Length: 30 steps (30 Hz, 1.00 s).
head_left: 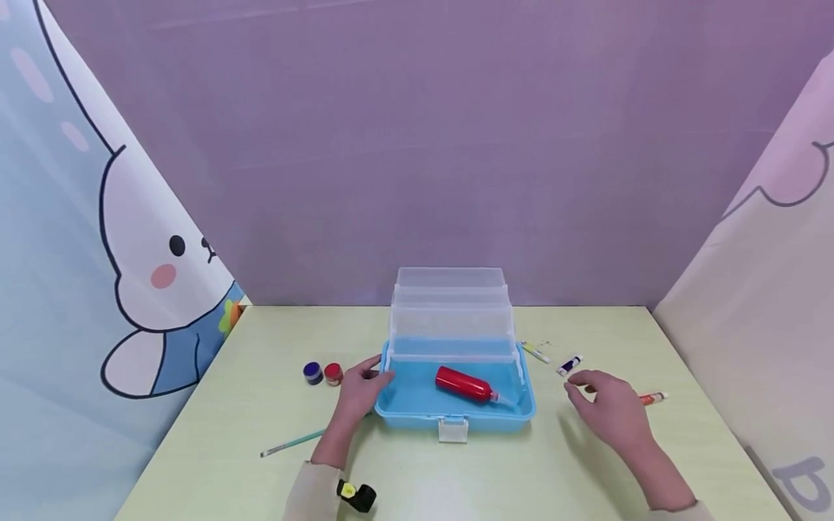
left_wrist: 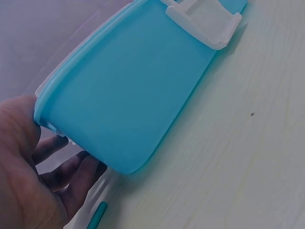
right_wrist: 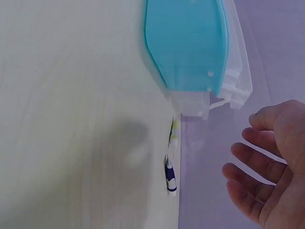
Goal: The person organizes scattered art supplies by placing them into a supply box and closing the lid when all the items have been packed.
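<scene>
A light blue storage box (head_left: 456,418) stands on the table with its clear lid (head_left: 451,325) raised. My left hand (head_left: 357,391) grips the box's left end, thumb over the rim and fingers against the outer side, as the left wrist view shows. Inside the box lies a red squeeze bottle (head_left: 464,384), its pale nozzle toward the right. My right hand (head_left: 611,411) hovers above the table to the right of the box, fingers loosely bent and nothing between them. Just beyond its fingertips lies a small white and dark purple paint tube (head_left: 570,365).
A yellow and white tube (head_left: 536,352) lies by the box's back right corner. A red and white tube (head_left: 654,398) shows past my right hand. To the left are a blue paint jar (head_left: 313,373), a red paint jar (head_left: 333,373) and a teal paintbrush (head_left: 293,443).
</scene>
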Tool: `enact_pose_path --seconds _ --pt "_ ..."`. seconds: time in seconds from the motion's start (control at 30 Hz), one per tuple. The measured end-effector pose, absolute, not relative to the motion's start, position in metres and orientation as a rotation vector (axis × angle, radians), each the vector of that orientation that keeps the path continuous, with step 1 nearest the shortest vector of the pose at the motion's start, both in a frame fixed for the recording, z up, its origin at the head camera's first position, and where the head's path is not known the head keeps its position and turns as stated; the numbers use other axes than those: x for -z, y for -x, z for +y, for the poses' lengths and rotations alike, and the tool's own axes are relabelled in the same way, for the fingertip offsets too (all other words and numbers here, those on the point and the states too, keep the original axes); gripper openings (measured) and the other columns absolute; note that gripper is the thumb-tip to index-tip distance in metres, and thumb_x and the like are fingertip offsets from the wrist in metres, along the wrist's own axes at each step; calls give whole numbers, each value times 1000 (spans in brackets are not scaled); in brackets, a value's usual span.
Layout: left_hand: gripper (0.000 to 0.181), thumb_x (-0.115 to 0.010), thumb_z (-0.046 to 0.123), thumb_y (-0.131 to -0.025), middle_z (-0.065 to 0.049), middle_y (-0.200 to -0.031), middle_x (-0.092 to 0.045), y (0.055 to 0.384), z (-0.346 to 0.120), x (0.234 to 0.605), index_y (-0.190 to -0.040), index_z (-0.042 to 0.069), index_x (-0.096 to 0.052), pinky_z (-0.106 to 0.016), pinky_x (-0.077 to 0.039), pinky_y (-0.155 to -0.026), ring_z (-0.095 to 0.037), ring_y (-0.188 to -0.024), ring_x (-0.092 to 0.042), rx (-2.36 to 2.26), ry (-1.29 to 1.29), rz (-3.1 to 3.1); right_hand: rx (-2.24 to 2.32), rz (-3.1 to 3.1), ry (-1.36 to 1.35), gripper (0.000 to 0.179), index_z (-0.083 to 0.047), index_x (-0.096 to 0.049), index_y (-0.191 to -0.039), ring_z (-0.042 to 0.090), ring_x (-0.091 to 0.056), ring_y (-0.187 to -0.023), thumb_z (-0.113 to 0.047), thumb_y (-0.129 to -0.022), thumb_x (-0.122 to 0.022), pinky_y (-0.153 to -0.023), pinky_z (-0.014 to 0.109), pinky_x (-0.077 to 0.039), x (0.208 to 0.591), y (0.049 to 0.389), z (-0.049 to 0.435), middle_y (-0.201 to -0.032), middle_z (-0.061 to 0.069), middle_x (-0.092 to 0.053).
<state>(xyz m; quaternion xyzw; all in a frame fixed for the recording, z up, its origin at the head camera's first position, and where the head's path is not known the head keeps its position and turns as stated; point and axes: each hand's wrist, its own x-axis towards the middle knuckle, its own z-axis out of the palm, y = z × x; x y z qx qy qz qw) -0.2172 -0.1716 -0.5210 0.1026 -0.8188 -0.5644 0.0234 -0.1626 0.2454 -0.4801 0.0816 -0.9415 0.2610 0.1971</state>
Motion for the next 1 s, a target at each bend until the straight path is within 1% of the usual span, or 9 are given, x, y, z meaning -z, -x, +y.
enact_pose_path --seconds 0.17,0.33,0.53,0.73,0.87,1.0 --pt "50 -75 26 -85 -10 -96 -64 217 -173 520 -131 9 -63 -34 -52 -73 -23 -85 -57 1759 -308 -2530 -745 -2610 -222 9 -10 -74 -92 27 -65 -70 -14 -83 -72 -55 37 -48 479 159 256 -88 6 -72" --pt "51 -75 26 -84 -9 -95 -64 217 -173 521 -130 9 -63 -34 -52 -73 -23 -85 -57 1762 -309 -2526 -739 -2645 -189 9 -12 -74 -93 28 -66 -70 -17 -86 -71 -52 39 -48 476 157 267 -89 7 -72" --pt "50 -75 25 -84 -9 -94 -65 218 -172 521 -130 10 -64 -35 -53 -74 -23 -85 -58 1754 -311 -2525 -745 -2686 -141 12 -12 -74 -95 29 -66 -74 -22 -89 -69 -56 42 -49 475 157 282 -89 6 -72" --pt "51 -75 27 -84 -9 -97 -65 220 -171 520 -131 10 -63 -37 -53 -76 -24 -86 -58 1758 -297 -2527 -741 -2679 -121 14 -11 -74 -95 30 -67 -77 -22 -91 -67 -57 40 -48 476 159 300 -88 6 -72" --pt "52 -75 28 -85 -9 -97 -64 220 -171 521 -132 10 -62 -36 -54 -76 -24 -87 -58 1760 -306 -2532 -746 -2694 -97 15 -11 -74 -95 26 -66 -73 -22 -92 -65 -56 37 -46 477 160 313 -86 6 -72" --pt "51 -75 27 -85 -9 -97 -64 219 -172 523 -132 10 -62 -36 -54 -76 -24 -87 -58 1758 -325 -2536 -730 -2712 -84 15 -12 -74 -94 21 -64 -69 -23 -92 -65 -54 34 -44 477 161 327 -81 3 -71"
